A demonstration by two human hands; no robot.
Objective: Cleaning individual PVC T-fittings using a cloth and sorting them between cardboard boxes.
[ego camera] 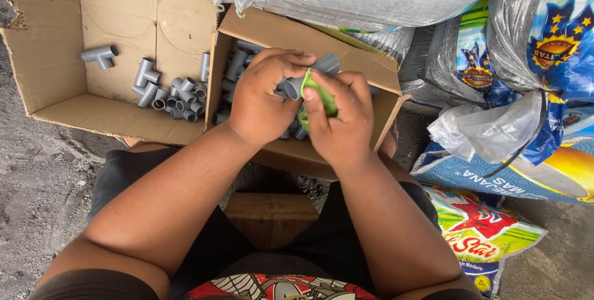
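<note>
Sitting low over a wooden block [270,216], the person works close to the chest. The left hand [263,99] is clamped around a grey pipe fitting [296,85], turning its open end toward the right hand [340,120], which pinches a green cloth [318,99] against that mouth, seemingly to wipe it. Both hands hover over the nearer cardboard box [346,59] of grey fittings; the farther open box [117,40] holds a smaller loose cluster [176,96]. Printed sacks [544,59] lie piled beyond.
</note>
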